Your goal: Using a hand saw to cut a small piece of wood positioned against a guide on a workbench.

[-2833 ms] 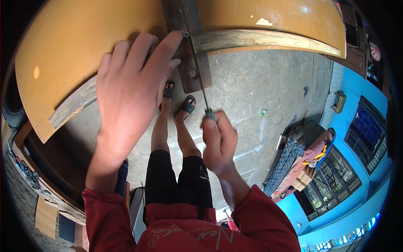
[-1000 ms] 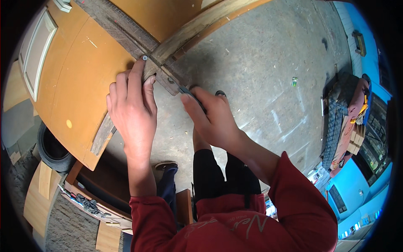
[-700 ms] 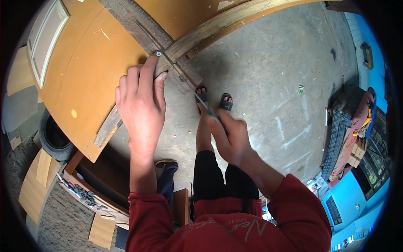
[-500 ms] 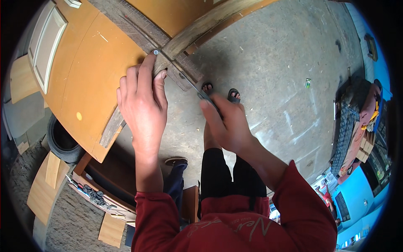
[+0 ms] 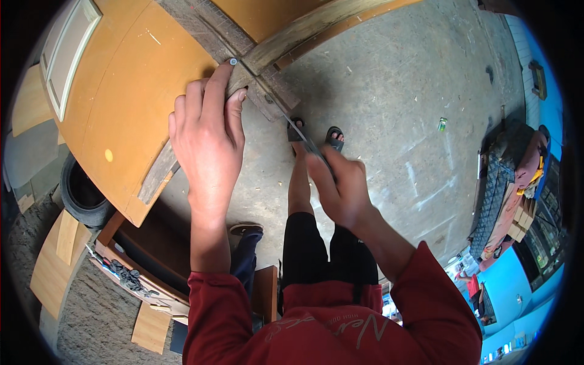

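My right hand (image 5: 342, 185) is closed round the handle end of a handsaw (image 5: 299, 130), its thin blade seen edge-on. The blade runs up and left into the slot of a worn wooden guide (image 5: 271, 102). My left hand (image 5: 207, 137) grips a wooden strip (image 5: 239, 79) beside that slot, thumb on the near side and fingers across it. A small round metal piece (image 5: 233, 61) shows at the index fingertip. A narrow strip end (image 5: 157, 176) emerges below the left hand, and a longer length of wood (image 5: 304, 38) extends beyond the guide to the upper right.
An orange-brown tabletop (image 5: 131, 115) lies under the work at left, with a white-framed panel (image 5: 72, 58) on it. A tyre (image 5: 82, 194) and an open wooden case (image 5: 112, 234) are below. Another person's trouser leg (image 5: 246, 255) shows near my left arm.
My right hand has drawn the saw back, down and to the right, away from the guide. The left hand keeps its hold on the strip. The whole view has shifted slightly.
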A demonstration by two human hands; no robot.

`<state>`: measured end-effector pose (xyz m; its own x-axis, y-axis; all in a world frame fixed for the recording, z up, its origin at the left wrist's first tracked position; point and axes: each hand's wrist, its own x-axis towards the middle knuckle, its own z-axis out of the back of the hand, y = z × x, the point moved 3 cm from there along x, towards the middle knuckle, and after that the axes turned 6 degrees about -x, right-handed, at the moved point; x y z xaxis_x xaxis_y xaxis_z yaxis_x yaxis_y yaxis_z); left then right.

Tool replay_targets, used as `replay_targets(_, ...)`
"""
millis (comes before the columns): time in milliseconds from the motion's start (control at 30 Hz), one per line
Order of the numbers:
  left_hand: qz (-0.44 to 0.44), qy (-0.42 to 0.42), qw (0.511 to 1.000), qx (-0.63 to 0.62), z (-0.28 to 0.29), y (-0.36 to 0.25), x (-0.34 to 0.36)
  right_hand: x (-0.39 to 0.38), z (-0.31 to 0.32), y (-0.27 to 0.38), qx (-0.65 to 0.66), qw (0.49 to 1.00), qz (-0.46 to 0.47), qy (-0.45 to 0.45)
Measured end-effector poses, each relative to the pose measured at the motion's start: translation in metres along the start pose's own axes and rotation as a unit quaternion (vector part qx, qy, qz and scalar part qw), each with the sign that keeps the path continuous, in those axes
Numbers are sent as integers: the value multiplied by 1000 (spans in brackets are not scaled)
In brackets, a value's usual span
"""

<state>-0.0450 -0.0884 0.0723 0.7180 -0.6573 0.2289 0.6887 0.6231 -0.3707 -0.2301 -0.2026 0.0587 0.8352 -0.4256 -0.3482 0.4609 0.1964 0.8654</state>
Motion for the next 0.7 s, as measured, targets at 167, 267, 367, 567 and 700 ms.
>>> replay_targets(167,-10,2,1000,12,-2,-8,4,-1,15,9,24,999,-32,16)
replay_targets(267,-12,-12,1000,-2,-6,-4,2,38,-4,8,11,999,-29,19)
replay_targets(367,-3,-19,1000,-7,-3,-2,2,28,-6,2,28,999,-14,12)
replay_targets(567,0,-33,999,-5,-4,-1,0,-11,13,-7,9,999,-23,21)
replay_targets(700,4,-43,999,-5,-8,-2,-2,44,-8,6,37,999,0,3)
